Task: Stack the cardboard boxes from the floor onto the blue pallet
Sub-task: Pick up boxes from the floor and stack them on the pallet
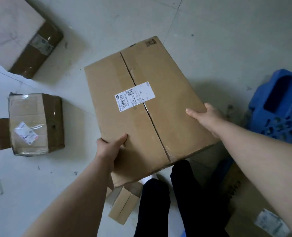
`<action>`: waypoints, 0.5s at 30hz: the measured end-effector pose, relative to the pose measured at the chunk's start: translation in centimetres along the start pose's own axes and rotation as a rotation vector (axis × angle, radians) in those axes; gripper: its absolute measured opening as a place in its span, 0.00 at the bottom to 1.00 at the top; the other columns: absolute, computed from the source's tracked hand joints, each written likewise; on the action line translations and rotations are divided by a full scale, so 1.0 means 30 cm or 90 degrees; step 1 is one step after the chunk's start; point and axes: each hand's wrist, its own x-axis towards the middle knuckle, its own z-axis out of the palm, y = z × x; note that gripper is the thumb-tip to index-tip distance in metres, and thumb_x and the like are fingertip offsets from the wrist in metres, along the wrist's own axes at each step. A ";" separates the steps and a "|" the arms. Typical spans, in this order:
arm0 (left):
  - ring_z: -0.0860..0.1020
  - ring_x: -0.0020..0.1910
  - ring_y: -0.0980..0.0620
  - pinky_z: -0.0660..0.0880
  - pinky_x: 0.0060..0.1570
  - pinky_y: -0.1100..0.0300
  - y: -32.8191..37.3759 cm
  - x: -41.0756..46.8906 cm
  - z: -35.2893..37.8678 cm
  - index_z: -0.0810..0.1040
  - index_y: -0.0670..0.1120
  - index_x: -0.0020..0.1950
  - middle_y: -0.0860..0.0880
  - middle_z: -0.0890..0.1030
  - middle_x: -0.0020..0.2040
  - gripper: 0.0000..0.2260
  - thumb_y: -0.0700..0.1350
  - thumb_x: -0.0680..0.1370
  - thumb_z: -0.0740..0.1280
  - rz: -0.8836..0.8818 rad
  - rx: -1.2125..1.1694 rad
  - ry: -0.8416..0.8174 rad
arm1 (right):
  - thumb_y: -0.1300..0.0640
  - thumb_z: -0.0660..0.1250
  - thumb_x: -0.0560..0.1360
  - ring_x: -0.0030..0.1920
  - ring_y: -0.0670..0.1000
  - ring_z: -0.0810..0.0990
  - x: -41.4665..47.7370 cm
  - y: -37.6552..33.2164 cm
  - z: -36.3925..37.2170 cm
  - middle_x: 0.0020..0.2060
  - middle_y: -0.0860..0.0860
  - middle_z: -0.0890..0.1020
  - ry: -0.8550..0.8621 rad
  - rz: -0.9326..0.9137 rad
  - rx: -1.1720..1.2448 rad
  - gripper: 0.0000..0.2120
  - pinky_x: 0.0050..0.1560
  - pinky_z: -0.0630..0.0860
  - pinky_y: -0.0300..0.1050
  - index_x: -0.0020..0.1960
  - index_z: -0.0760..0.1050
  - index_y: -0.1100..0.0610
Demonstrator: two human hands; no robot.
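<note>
Both hands, left hand [110, 147] and right hand [205, 115], grip the big brown cardboard box [141, 103] by its near corners. I'd keep it level swinging right to the blue plastic pallet [278, 108].

Both forearms are bare: the left forearm [76, 194] at 7 o'clock, the right forearm [261, 151] at 4 o'clock, each bare down to the left hand [107, 147] and right hand [208, 117]. At 6 o'clock are plain black trousers [189, 194] on both legs, with a white shoe tip [149, 179] just above the left leg
</note>
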 end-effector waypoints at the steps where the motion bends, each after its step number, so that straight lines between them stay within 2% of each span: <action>1: 0.73 0.55 0.46 0.70 0.54 0.51 0.029 -0.037 -0.007 0.65 0.45 0.67 0.48 0.74 0.59 0.35 0.52 0.67 0.79 0.010 0.011 -0.001 | 0.21 0.63 0.47 0.65 0.58 0.75 -0.042 -0.010 -0.035 0.67 0.50 0.75 0.002 0.000 0.014 0.57 0.63 0.74 0.58 0.72 0.65 0.46; 4: 0.73 0.55 0.46 0.70 0.54 0.51 0.129 -0.162 -0.018 0.66 0.45 0.66 0.47 0.74 0.59 0.35 0.53 0.67 0.79 0.044 0.038 -0.006 | 0.22 0.66 0.49 0.67 0.58 0.73 -0.133 -0.024 -0.139 0.69 0.51 0.73 0.017 0.006 0.056 0.58 0.65 0.72 0.59 0.73 0.63 0.47; 7: 0.71 0.55 0.47 0.68 0.55 0.53 0.228 -0.301 -0.016 0.65 0.45 0.67 0.48 0.72 0.58 0.35 0.53 0.68 0.78 0.081 0.066 -0.007 | 0.19 0.66 0.43 0.65 0.57 0.75 -0.195 -0.021 -0.245 0.67 0.49 0.76 0.026 0.009 0.099 0.61 0.63 0.73 0.57 0.71 0.66 0.47; 11: 0.71 0.55 0.46 0.69 0.59 0.50 0.350 -0.473 0.005 0.66 0.45 0.67 0.46 0.73 0.59 0.35 0.53 0.67 0.78 0.121 0.126 -0.008 | 0.20 0.65 0.45 0.60 0.58 0.77 -0.313 -0.017 -0.401 0.62 0.50 0.77 0.033 0.022 0.161 0.55 0.60 0.75 0.58 0.67 0.69 0.46; 12: 0.71 0.55 0.45 0.70 0.60 0.48 0.379 -0.511 0.015 0.66 0.45 0.66 0.46 0.73 0.59 0.35 0.54 0.67 0.78 0.131 0.144 -0.013 | 0.20 0.65 0.47 0.59 0.58 0.77 -0.356 -0.017 -0.444 0.63 0.51 0.77 0.042 0.030 0.173 0.54 0.59 0.75 0.57 0.67 0.68 0.46; 15: 0.73 0.54 0.44 0.72 0.60 0.48 0.459 -0.606 0.057 0.67 0.45 0.64 0.45 0.74 0.58 0.35 0.56 0.65 0.79 0.172 0.202 -0.032 | 0.28 0.67 0.64 0.63 0.59 0.74 -0.455 0.019 -0.549 0.66 0.53 0.74 0.074 0.046 0.200 0.43 0.59 0.74 0.54 0.72 0.64 0.49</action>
